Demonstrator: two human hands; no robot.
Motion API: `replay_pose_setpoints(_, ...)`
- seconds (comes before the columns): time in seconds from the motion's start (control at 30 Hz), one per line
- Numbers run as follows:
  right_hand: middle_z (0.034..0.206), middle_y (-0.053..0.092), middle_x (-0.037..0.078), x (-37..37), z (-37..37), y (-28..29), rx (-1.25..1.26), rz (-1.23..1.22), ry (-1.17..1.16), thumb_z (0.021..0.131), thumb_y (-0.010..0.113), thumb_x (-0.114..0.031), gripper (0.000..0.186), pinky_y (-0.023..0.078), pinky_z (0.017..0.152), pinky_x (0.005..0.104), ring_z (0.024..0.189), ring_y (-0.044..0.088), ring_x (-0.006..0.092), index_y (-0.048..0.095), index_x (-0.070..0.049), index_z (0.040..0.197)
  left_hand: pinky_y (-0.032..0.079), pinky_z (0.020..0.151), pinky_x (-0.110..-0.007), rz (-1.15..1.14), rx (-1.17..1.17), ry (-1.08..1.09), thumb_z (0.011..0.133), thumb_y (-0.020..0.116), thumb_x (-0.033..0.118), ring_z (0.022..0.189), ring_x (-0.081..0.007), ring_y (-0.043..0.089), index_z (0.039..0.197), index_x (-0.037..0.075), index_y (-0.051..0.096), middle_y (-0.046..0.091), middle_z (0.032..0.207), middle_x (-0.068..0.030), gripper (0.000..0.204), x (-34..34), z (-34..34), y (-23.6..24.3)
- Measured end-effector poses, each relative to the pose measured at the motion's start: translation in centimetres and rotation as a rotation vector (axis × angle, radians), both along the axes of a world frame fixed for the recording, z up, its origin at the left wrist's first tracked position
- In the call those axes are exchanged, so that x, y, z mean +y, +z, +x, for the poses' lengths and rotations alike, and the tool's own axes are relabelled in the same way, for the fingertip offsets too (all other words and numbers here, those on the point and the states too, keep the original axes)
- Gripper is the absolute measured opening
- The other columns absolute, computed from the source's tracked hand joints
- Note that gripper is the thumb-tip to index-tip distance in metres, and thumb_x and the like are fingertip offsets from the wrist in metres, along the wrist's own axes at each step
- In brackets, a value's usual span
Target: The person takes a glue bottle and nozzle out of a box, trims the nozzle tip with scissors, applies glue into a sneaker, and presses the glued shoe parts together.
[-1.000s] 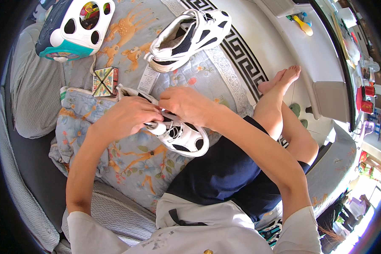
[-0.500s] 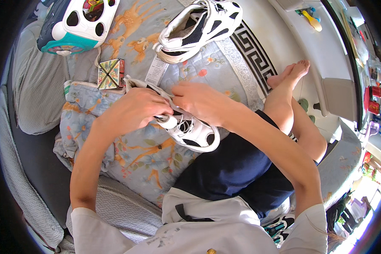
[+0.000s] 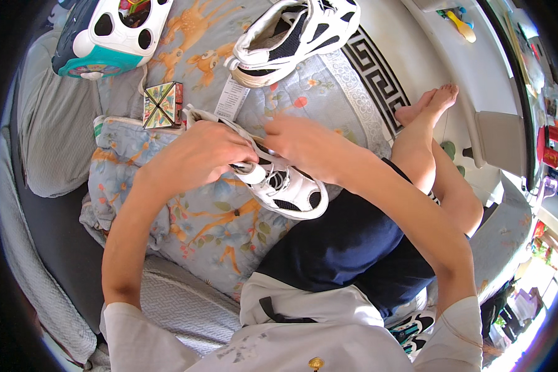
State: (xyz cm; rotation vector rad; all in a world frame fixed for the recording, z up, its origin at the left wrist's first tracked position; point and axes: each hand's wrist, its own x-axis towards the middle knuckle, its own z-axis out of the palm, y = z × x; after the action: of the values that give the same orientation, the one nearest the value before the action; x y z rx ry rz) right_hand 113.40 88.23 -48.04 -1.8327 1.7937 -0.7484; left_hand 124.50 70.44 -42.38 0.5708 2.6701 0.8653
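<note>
A white and black sneaker (image 3: 294, 192) lies on the printed quilt in front of me, toe toward my lap. My left hand (image 3: 208, 154) is closed at its opening, fingers gripping a white flap that looks like the tongue (image 3: 250, 173). Across the shoe, my right hand (image 3: 307, 147) has its fingers curled together beside the collar, slightly blurred; whatever they pinch is hidden. White laces (image 3: 278, 180) cross the front of the shoe. The matching sneaker (image 3: 297, 40) rests farther off on the quilt, next to a white paper tag (image 3: 232, 97).
A colourful patterned cube (image 3: 162, 105) sits just beyond my left hand. Farther left stands a white and teal toy box (image 3: 115, 37). The quilt (image 3: 223, 229) covers the seat, with a grey cushion (image 3: 59, 118) along the left. My bent legs (image 3: 418, 167) are to the right.
My right hand has shifted slightly to the right, a little away from my left hand. The left keeps its hold on the shoe, and the whole view has moved slightly.
</note>
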Motion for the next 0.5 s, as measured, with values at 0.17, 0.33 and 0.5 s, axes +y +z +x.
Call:
replay_pose_setpoints(0.17,0.085,0.058,0.012,-1.4,0.6,-0.3,-0.033,-0.071,-0.032,0.076,0.059,-0.01,0.009,0.049,0.076,0.0395,0.091,0.059,0.0304,0.065,-0.003,0.077,0.049,0.077,-0.038,-0.037,-0.021,-0.028,0.069,0.06,-0.001,0.085,-0.0291,0.062,0.091,0.005,0.067,0.067,0.088,-0.0092,0.024,-0.1,-0.1,0.0)
replay_pose_setpoints(0.33,0.085,0.058,0.01,0.1,0.3,0.6,0.041,-0.004,0.001,0.077,0.058,-0.01,0.009,0.049,0.077,0.0382,0.091,0.059,0.0284,0.064,-0.004,0.078,0.05,0.076,-0.038,0.0,0.018,-0.009,0.068,0.06,-0.001,0.084,-0.0285,0.062,0.09,0.006,0.068,0.067,0.086,-0.008,0.024,0.0,0.0,0.0)
replay_pose_setpoints(0.5,0.089,0.057,0.009,-0.9,0.7,-0.5,0.058,-0.076,-0.005,0.078,0.058,-0.008,0.01,0.049,0.078,0.0369,0.096,0.057,0.0278,0.063,-0.002,0.084,0.05,0.075,-0.039,-0.055,-0.026,-0.034,0.067,0.06,-0.001,0.084,-0.0289,0.062,0.089,0.004,0.067,0.067,0.086,-0.0082,0.024,0.0,0.0,-0.2)
